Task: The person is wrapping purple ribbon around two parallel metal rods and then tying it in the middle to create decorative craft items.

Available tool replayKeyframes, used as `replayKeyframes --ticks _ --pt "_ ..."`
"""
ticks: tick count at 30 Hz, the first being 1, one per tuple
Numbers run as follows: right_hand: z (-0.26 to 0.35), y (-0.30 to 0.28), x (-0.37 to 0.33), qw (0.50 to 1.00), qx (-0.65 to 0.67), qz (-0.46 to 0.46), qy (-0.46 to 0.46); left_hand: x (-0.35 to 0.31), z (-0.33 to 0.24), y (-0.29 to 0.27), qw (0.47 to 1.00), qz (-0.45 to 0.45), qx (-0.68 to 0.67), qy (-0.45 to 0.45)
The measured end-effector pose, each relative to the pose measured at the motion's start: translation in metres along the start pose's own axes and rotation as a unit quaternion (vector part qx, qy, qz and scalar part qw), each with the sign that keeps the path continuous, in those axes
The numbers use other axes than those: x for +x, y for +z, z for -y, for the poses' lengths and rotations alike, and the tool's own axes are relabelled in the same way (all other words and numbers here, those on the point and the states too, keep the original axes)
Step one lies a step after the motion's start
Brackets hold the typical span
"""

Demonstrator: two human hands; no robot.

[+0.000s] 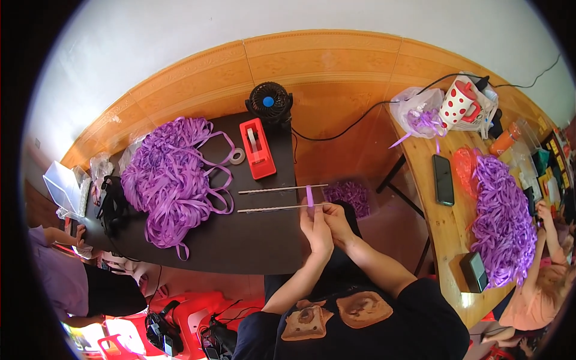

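Note:
Two thin, pale rods (pixel 270 209) lie side by side on the dark table, their right ends sticking out past its edge. Across both runs a short band of purple ribbon (pixel 309 196), near those ends. My left hand (pixel 318 231) is closed, its fingertips pinching the ribbon's lower end by the nearer rod. Close against it, my right hand (pixel 338 224) is closed too, its fingers bent at the same rod. What the right fingertips pinch is too small and covered to make out. A big heap of purple ribbon (pixel 174 174) spreads over the table to the left.
Behind the rods stand a red tape dispenser (pixel 257 150), a tape roll (pixel 237 156) and a small black fan (pixel 269 103). A box of purple ribbon pieces (pixel 349 199) sits below. The wooden table (pixel 420 174) at right bears a phone (pixel 443 180) and more ribbon. People sit at both sides.

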State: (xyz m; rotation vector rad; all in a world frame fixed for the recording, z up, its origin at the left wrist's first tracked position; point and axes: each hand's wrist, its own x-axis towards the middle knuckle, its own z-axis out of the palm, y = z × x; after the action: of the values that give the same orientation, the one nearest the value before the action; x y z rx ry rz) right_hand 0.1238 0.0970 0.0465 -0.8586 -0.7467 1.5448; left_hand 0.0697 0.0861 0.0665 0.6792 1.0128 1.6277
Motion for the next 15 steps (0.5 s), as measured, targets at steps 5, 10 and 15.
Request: replayKeyframes --ticks 5,10,15 --pt "0.013 0.018 -0.008 0.999 0.006 -0.035 0.01 -0.003 -0.008 -0.005 0.999 -0.006 0.008 -0.049" --pt "0.019 0.027 -0.013 0.999 0.021 -0.041 -0.002 -0.005 -0.015 -0.007 0.998 0.012 -0.01 -0.067" --pt "0.01 0.02 -0.01 0.998 0.012 -0.049 -0.029 -0.006 -0.027 -0.005 0.994 0.031 -0.055 -0.089"
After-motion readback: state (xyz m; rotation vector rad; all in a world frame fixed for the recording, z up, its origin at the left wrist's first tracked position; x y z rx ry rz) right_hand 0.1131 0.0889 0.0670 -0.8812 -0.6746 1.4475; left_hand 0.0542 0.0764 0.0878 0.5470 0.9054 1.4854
